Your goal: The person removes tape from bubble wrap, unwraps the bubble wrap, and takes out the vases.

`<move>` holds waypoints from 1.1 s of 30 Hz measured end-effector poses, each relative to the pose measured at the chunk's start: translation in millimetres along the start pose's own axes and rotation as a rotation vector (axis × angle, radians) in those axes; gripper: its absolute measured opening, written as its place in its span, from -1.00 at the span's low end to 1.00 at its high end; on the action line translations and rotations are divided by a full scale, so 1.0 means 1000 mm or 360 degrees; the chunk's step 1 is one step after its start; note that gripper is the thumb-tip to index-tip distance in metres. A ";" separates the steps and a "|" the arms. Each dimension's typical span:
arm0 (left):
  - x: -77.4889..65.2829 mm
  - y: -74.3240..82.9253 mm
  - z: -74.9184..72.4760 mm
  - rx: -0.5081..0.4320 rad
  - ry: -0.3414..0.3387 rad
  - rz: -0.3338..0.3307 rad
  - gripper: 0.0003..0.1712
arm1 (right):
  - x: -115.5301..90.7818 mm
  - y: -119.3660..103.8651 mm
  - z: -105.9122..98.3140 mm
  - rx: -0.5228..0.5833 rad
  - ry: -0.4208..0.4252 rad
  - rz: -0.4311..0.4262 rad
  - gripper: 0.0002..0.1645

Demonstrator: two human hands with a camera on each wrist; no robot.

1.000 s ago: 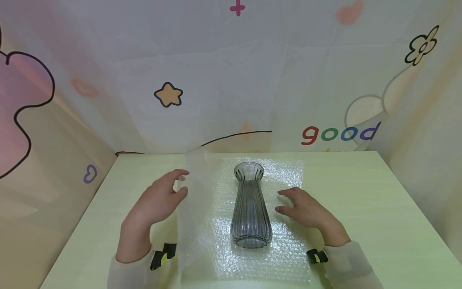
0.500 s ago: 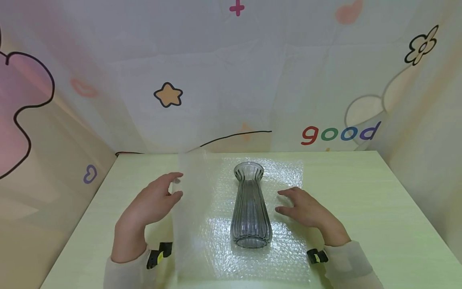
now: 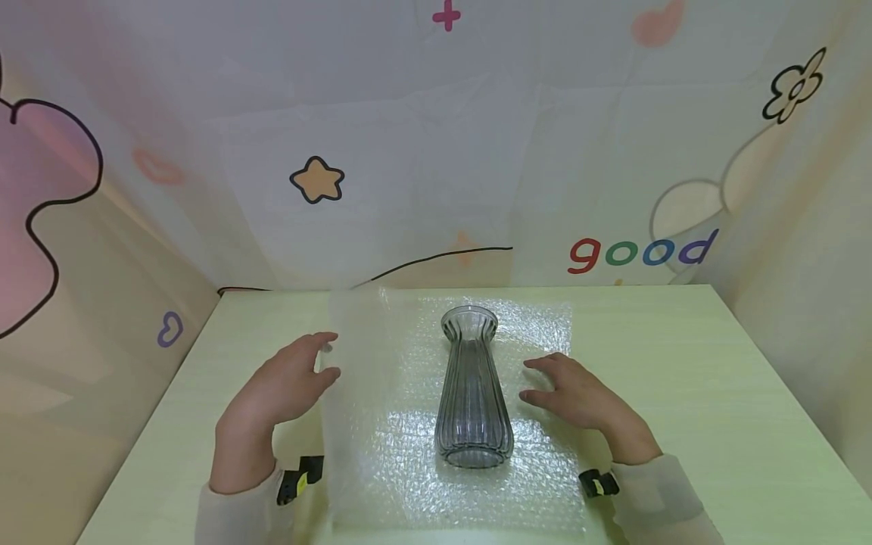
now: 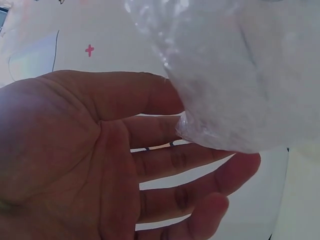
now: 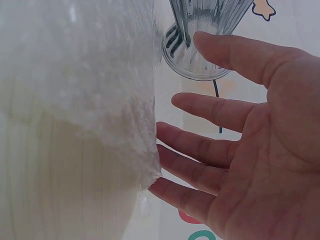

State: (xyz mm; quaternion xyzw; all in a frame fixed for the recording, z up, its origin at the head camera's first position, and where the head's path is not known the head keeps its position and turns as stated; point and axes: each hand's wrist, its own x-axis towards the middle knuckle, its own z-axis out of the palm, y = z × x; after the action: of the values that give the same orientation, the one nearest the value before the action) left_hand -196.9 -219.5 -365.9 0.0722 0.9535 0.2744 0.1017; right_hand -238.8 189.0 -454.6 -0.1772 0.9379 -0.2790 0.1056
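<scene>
A clear, ribbed glass vase [image 3: 473,393] lies on its side on a sheet of bubble wrap [image 3: 381,484], mouth toward the back wall. My left hand [image 3: 286,386] is at the sheet's left edge, thumb and index finger spread apart. In the left wrist view the bubble wrap [image 4: 240,85] reaches between the thumb and loosely bent fingers and covers some fingertips. Right of the vase, my right hand [image 3: 572,390] hovers apart from it over the sheet's right part. The right wrist view shows that hand's fingers [image 5: 200,140] extended beside the wrap edge, holding nothing.
A pale green table [image 3: 695,393] extends on both sides of the sheet. Behind it hangs a printed cloth [image 3: 409,151] with a star and the word "good". Cloth walls flank the left and right sides. A black band [image 3: 300,481] is on the left wrist.
My left hand has moved left and slightly down, and the sheet's left edge has spread leftward and lies flatter. The vase and right hand have stayed in place.
</scene>
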 end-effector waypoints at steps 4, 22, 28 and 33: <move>0.000 -0.002 0.001 -0.0021 -0.0020 -0.0008 -0.33 | 0.000 -0.001 0.000 -0.0008 0.0003 0.0002 -0.31; 0.012 -0.014 0.008 0.0022 -0.0092 -0.0073 -0.32 | 0.000 0.000 0.000 -0.0009 0.0004 -0.0003 -0.31; 0.013 -0.017 0.007 0.0012 -0.0117 -0.0094 -0.31 | 0.000 -0.001 0.000 -0.0018 -0.0002 0.0008 -0.31; 0.012 -0.018 0.006 -0.0011 -0.0128 -0.0115 -0.30 | 0.000 -0.002 0.000 -0.0018 -0.0006 0.0021 -0.30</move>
State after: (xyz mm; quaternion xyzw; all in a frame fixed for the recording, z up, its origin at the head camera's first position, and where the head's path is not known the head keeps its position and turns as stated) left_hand -209.0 -228.8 -382.2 0.0485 0.9497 0.2706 0.1500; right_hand -238.1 187.8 -453.7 -0.1721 0.9404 -0.2726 0.1082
